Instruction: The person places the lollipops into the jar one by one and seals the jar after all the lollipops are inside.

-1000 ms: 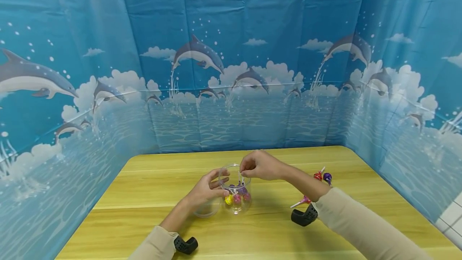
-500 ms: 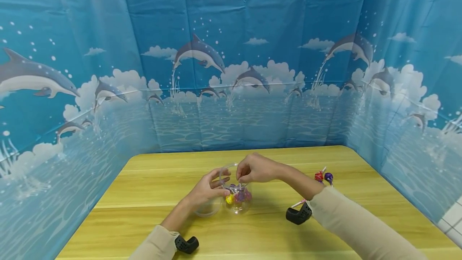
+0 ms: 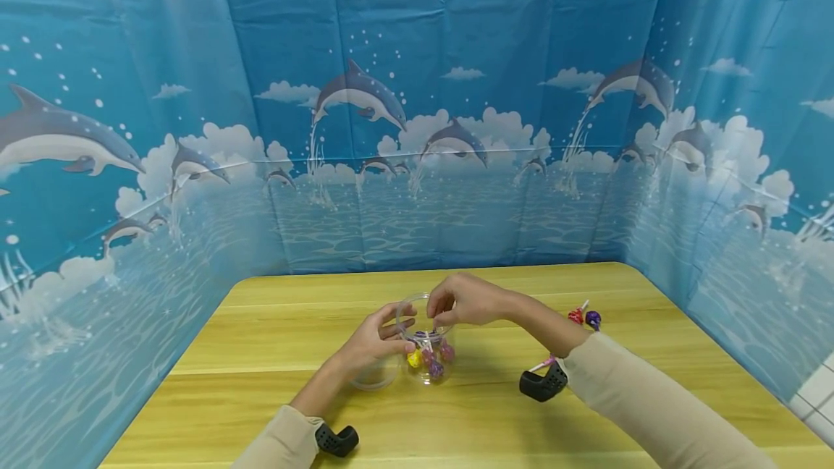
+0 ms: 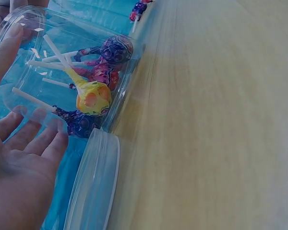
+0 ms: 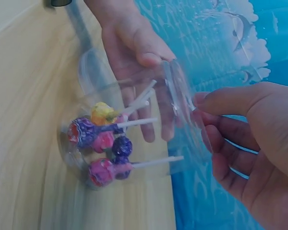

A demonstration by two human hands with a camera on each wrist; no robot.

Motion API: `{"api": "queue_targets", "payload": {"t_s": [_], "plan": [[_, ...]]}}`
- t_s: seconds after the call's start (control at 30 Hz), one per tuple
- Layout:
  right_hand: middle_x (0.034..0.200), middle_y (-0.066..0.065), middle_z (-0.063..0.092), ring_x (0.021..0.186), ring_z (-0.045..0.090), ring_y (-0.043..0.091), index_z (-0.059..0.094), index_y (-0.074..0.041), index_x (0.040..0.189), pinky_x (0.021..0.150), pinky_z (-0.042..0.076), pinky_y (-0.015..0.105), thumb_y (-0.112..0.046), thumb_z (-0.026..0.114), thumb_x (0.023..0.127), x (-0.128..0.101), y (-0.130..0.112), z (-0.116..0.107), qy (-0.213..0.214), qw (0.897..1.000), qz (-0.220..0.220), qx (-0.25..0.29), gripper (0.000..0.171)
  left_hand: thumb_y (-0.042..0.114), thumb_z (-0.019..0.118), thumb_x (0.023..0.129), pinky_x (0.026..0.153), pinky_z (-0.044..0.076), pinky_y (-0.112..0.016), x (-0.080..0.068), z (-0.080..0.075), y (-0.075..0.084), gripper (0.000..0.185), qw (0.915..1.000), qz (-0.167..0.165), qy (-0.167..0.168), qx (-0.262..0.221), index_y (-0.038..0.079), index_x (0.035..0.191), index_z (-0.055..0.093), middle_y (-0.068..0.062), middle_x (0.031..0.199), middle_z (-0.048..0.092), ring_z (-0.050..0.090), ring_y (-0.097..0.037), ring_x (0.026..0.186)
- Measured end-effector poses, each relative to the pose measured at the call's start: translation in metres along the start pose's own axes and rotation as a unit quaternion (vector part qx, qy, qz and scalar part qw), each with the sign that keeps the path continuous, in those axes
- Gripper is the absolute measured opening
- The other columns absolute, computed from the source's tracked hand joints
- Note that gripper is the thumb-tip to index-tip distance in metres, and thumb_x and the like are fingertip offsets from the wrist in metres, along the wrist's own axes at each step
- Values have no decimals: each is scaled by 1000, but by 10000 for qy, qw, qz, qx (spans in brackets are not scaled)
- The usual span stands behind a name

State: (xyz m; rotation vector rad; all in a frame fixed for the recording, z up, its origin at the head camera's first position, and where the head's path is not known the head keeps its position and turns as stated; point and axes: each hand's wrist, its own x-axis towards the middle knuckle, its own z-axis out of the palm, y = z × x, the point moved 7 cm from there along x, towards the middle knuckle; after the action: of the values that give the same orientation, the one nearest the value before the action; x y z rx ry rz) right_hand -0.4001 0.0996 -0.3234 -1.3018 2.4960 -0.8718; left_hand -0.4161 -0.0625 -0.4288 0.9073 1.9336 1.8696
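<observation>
Wooden tabletop (image 3: 274,353) under me, dolphin-print blue sheeting (image 3: 417,129) walling it in. Nearest, a clear lid (image 3: 373,379) lies flat by my left wrist. My left hand (image 3: 374,342) cups the side of the clear plastic jar (image 3: 426,342), fingers relaxed against its wall. Inside sit wrapped lollipops (image 5: 103,143), yellow, pink and purple, sticks pointing up to the mouth. My right hand (image 3: 465,300) hovers at the rim, fingers curled loosely, holding nothing I can see. Farther right, two loose lollipops (image 3: 584,318) lie on the wood.
</observation>
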Motion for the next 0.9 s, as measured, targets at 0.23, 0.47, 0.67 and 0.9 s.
{"api": "queue_targets", "payload": {"t_s": [0.23,0.47,0.67,0.9], "plan": [[97,-7,73,86,69,10,78,-6,107,78,59,32,-10,70,101,-14,3,-19,412,9990,-56,-136,11,9,73,98,104,50,-42,-1,0,1,71,9999,-69,71,-79,1,158,35,-24,157,37,32,-45,147],[96,-4,73,87,69,12,76,-3,110,81,59,37,-11,71,100,-30,7,-33,680,9976,119,-67,13,7,74,98,105,50,-43,-1,1,2,70,9998,-94,118,-148,1,156,37,-26,156,37,32,-46,147],[96,-3,73,87,70,14,76,-5,110,80,59,34,-10,70,100,-43,15,-39,755,9968,255,-51,12,4,72,98,106,49,-42,-2,0,2,69,9999,-61,90,-97,1,157,37,-22,156,40,31,-46,147],[97,-5,73,87,70,15,76,-9,109,80,59,33,-12,70,100,-66,27,-49,916,9945,495,-119,11,5,72,98,105,49,-42,-1,0,1,67,9999,-45,79,-50,2,156,38,-21,156,40,32,-46,147]]}}
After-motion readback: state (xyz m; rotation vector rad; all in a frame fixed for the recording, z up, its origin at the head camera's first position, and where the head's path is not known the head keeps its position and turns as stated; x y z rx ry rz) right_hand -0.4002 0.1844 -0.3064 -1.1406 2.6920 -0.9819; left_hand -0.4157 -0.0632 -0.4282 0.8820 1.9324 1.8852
